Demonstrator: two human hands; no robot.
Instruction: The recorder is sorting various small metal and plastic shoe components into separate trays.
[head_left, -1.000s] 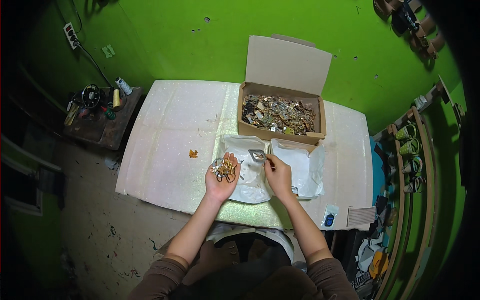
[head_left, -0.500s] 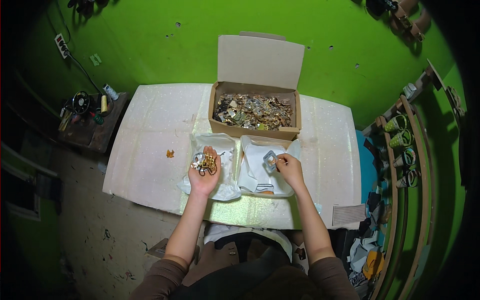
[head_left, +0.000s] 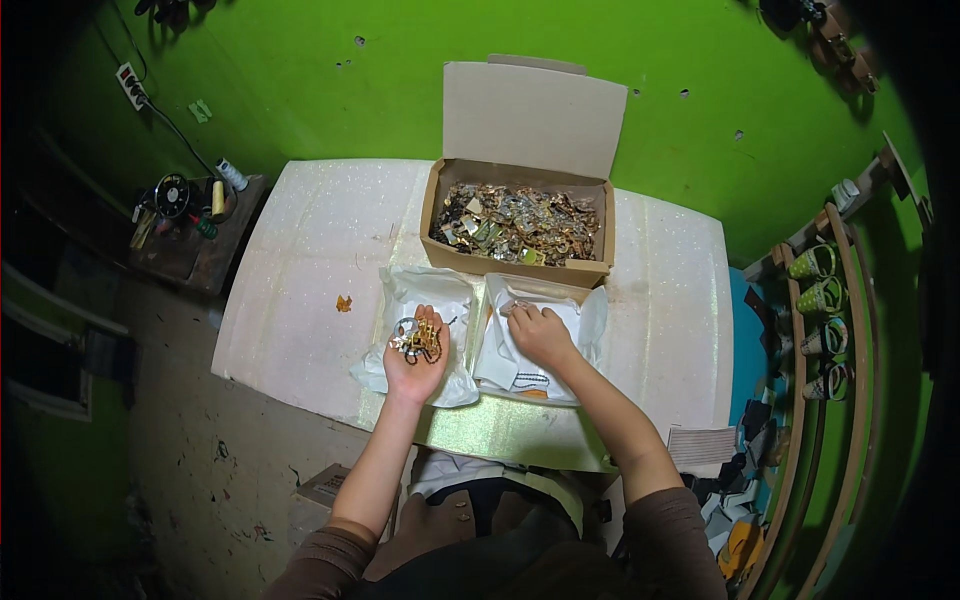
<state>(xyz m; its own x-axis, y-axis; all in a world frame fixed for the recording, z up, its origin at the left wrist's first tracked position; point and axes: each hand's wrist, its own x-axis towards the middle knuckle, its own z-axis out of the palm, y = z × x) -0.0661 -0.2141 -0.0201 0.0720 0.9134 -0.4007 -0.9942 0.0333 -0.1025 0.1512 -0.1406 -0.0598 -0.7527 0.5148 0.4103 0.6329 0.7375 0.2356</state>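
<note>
One heap of gold and silver metal pieces [head_left: 425, 341] is cradled on the upturned, unclosed palm of the left hand [head_left: 416, 372]. The right hand [head_left: 538, 333] is held over one of two paper-lined trays [head_left: 591, 325]; whether anything is pinched cannot be told. Behind, one cardboard box [head_left: 515, 265] is heaped with metal pieces.

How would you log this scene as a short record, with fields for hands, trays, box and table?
Left hand: palm up, bearing shiny pieces, over left tray
Right hand: palm down, fingertips over right tray; grip unclear
Trays: side by side, paper-lined
Box: behind trays, lid up, holding many shiny bits
Table: pale; orange scrap left of trays
</note>
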